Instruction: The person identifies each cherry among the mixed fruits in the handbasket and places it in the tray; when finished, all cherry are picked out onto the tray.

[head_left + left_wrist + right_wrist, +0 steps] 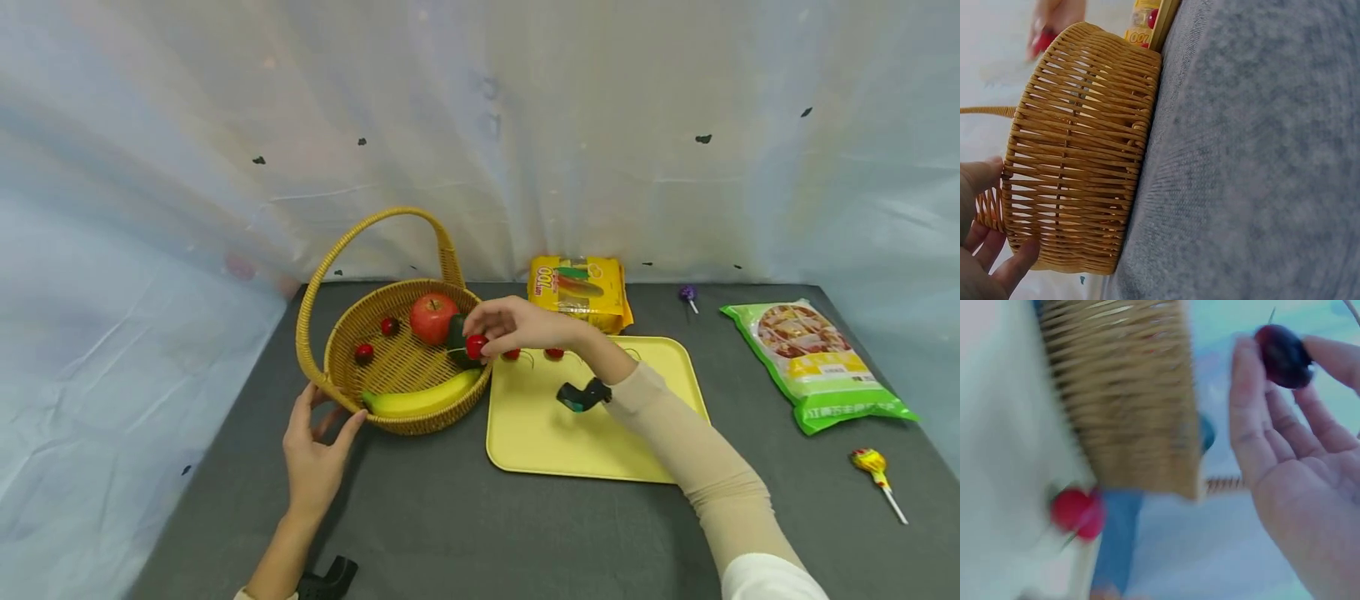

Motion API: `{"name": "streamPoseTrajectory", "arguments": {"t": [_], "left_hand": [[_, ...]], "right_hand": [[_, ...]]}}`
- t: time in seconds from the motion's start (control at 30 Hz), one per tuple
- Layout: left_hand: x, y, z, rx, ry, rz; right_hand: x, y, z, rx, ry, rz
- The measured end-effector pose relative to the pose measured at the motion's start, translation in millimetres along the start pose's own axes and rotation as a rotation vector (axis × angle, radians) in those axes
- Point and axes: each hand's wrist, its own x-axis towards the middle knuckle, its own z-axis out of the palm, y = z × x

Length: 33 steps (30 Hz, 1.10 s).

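Note:
My left hand [318, 454] holds the near-left rim of a wicker basket [408, 425], at the foot of its arched handle. Pinched between the thumb and fingers of my right hand [525, 323] is a red cherry [476, 347] with a stem, above the basket's right rim; it looks dark in the right wrist view [1284, 356]. Inside the basket lie a red apple [433, 318], a banana [423, 400], two cherries [363, 354] and a dark green item [455, 340], partly hidden by my right hand. More cherries [554, 354] lie along the far side of a yellow tray [555, 442].
Behind the tray stands a yellow package [577, 292]. To the right are a purple lollipop [688, 293], a green-edged food bag [817, 358] and a yellow lollipop [870, 462]. A pale sheet [525, 150] hangs along the dark table's [487, 533] back edge.

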Motion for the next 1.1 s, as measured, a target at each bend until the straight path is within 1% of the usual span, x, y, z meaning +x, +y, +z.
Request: {"name": "streamPoseTrajectory", "arguments": {"t": [0.07,0.17,0.23,0.33,0.43,0.53,0.6,0.77,0.83,0.97,1.1], "left_hand": [[0.0,0.2,-0.8,0.004,0.0,-0.002],[0.4,0.7,-1.3,0.014,0.002,-0.007],[0.5,0.7,-1.4,0.017,0.01,-0.009],[0.4,0.4,-1.5,0.019,0.016,-0.011],[-0.2,0.2,-1.1,0.006,0.01,-0.01],[-0.6,0.8,-0.2,-0.004,0.002,-0.012],[-0.6,1.4,0.3,-0.006,-0.002,-0.013],[-0.1,1.1,0.2,-0.004,-0.001,-0.012],[0.0,1.0,0.2,-0.003,-0.001,-0.01],[-0.1,1.3,0.3,-0.003,-0.003,-0.011],[0.0,1.8,0.6,-0.003,-0.003,-0.014]], "right_hand": [[-22,6,-6,0.015,0.046,0.04],[-50,16,-11,0.043,0.087,0.084],[-63,23,-12,0.066,0.091,0.108],[-71,33,-11,0.128,0.073,0.133],[-73,40,-7,0.15,0.056,0.157],[-71,47,-3,0.13,0.038,0.163],[-69,50,0,0.109,0.019,0.164],[-60,53,7,0.012,-0.034,0.159],[-58,54,9,-0.028,-0.032,0.162],[-55,56,12,-0.081,0.004,0.172],[-52,55,15,-0.15,0.02,0.149]]}}
